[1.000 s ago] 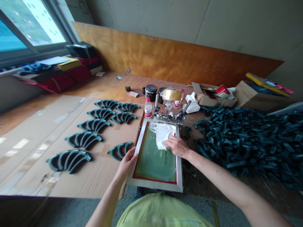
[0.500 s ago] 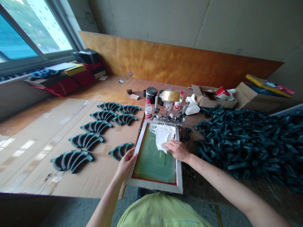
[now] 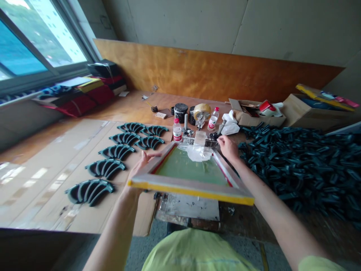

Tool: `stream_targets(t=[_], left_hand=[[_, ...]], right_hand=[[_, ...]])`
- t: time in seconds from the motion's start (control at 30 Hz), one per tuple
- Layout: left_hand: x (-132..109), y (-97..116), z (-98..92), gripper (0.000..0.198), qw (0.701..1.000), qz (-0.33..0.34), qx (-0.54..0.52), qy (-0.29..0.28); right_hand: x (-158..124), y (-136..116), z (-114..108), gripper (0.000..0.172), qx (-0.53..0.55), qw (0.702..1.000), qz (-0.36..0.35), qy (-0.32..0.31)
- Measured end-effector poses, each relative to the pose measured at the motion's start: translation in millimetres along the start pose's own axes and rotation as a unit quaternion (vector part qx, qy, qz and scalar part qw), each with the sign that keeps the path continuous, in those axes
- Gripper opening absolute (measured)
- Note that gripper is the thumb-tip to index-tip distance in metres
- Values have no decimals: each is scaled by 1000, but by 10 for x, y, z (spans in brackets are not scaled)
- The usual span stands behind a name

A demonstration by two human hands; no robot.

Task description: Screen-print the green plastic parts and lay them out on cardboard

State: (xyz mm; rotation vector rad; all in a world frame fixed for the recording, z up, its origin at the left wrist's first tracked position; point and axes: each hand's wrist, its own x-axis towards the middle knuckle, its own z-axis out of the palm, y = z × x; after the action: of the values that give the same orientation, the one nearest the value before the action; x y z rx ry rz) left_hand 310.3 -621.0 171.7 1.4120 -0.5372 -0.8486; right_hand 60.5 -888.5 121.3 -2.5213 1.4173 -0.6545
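A screen-printing frame (image 3: 191, 189) is tilted up at its near end, with yellow tape along that edge and green mesh (image 3: 183, 171) inside. My left hand (image 3: 141, 165) grips its left side rail, thumb on the upper side. White ink (image 3: 199, 154) lies at the mesh's far end, where a pale squeegee (image 3: 200, 138) rests against the hinge bar. My right hand (image 3: 229, 148) is at the far right corner beside the metal clamp (image 3: 214, 136), fingers curled together; what they hold, if anything, is hidden. Beneath the raised frame shows a flat printing base plate (image 3: 191, 206).
Dark green curved ribbed parts (image 3: 105, 168) lie in rows on cardboard (image 3: 56, 150) at left. A large heap of similar dark parts (image 3: 299, 169) covers the right. Behind stand bottles (image 3: 177, 131), a black tub (image 3: 180, 111), a tape roll (image 3: 202, 111) and cardboard boxes (image 3: 304, 111).
The frame's near end has risen off the base, lifted by my left hand. My right hand has left the squeegee and moved back and right, towards the clamp.
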Motion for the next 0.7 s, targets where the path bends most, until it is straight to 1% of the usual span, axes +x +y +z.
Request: stream_targets(t=[0.07, 0.1, 0.13, 0.2, 0.27, 0.3, 0.33, 0.37, 0.4, 0.43, 0.47, 0.5, 0.53, 0.57, 0.6, 0.63, 0.67, 0.7], left_hand=[[162, 171, 132, 58, 997, 43, -54, -21], [240, 246, 193, 55, 996, 49, -69, -36], [309, 311, 247, 52, 995, 56, -77, -40], [406, 390, 329, 52, 993, 63, -92, -47], [418, 353, 386, 54, 990, 74, -115, -29], [382, 274, 410, 54, 989, 77, -125, -10], [316, 151, 436, 55, 990, 67, -126, 7], [221, -10, 467, 55, 993, 36, -114, 10], [101, -201, 505, 57, 996, -14, -92, -3], [-40, -410, 550, 58, 994, -85, -60, -35], [-191, -620, 599, 61, 980, -174, -18, -93], [-341, -818, 648, 64, 964, -236, -6, -121], [-479, -990, 687, 63, 955, -265, -24, -129], [-592, -1130, 710, 61, 950, -280, -47, -128], [-669, -1235, 705, 57, 950, -281, -76, -113], [-704, -1311, 663, 53, 952, -276, -98, -92], [-697, -1365, 579, 49, 955, -269, -107, -64], [-654, -1405, 449, 47, 959, -263, -104, -29]], right_hand=[[-264, 138, 98, 27, 9, 999, 10, -50], [-413, 159, 179, 24, 17, 997, -3, -77], [-559, 151, 273, 23, 26, 994, -28, -100], [-797, 74, 457, 28, 27, 987, -91, -126], [-929, -27, 579, 33, 2, 980, -137, -142], [-963, -74, 605, 30, -16, 978, -147, -147], [-989, -122, 609, 24, -32, 977, -147, -150], [-1020, -176, 595, 17, -46, 978, -141, -148], [-1066, -243, 570, 14, -57, 979, -136, -141], [-1132, -329, 541, 13, -64, 981, -134, -128], [-1219, -437, 516, 13, -68, 982, -140, -109], [-1321, -560, 499, 13, -68, 981, -158, -90], [-1427, -686, 489, 13, -62, 977, -190, -77], [-1526, -799, 484, 13, -49, 968, -236, -75], [-1609, -876, 476, 14, -31, 956, -280, -81], [-1670, -901, 457, 15, -14, 946, -312, -87], [-1705, -860, 421, 17, -4, 943, -319, -91], [-1714, -749, 369, 19, -6, 949, -301, -91]])
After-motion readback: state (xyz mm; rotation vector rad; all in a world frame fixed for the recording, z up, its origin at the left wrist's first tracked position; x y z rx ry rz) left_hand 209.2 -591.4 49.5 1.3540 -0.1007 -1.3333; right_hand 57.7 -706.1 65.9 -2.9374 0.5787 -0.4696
